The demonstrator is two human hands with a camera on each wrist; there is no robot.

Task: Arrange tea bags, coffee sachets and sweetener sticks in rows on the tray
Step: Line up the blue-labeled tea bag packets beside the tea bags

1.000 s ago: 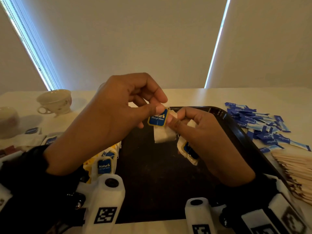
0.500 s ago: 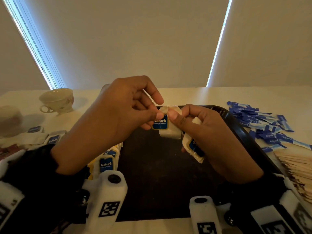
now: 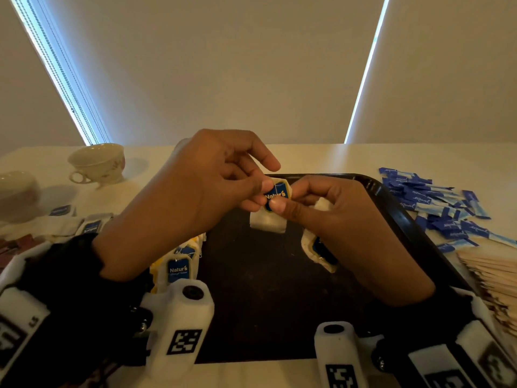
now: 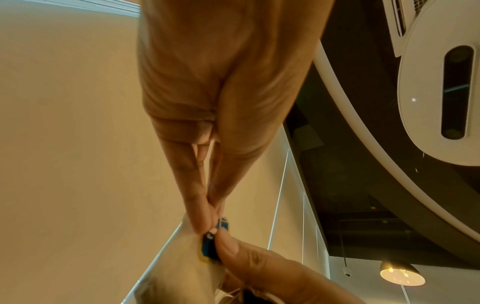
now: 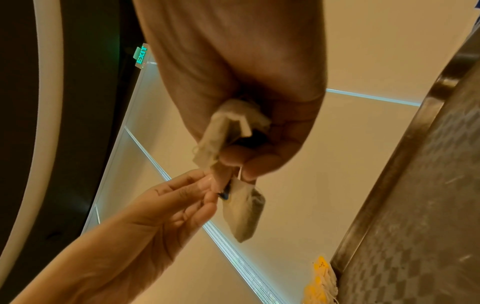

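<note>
Both hands hover over the far part of the black tray (image 3: 279, 303). My left hand (image 3: 263, 191) pinches the blue "Natur's" tag (image 3: 275, 195) of a white tea bag (image 3: 268, 224) that hangs below it. The thumb of my right hand (image 3: 282, 204) presses on the same tag's lower edge. A second tea bag (image 3: 319, 252) is tucked under the right hand's curled fingers, seen crumpled in the palm (image 5: 228, 127). In the left wrist view the tag (image 4: 210, 242) sits between the fingertips of both hands. A few tea bags (image 3: 179, 268) lie at the tray's left edge.
Blue sweetener sticks (image 3: 436, 200) lie scattered right of the tray, with wooden stirrers (image 3: 492, 275) in front of them. Two cups (image 3: 98, 163) (image 3: 16, 191) stand at the far left. More tea bags (image 3: 92, 225) and brown sachets (image 3: 11, 245) lie left of the tray.
Both hands have drifted slightly away from me with the tea bag. The tag now stands more upright, and the right thumb has slid onto its lower edge.
</note>
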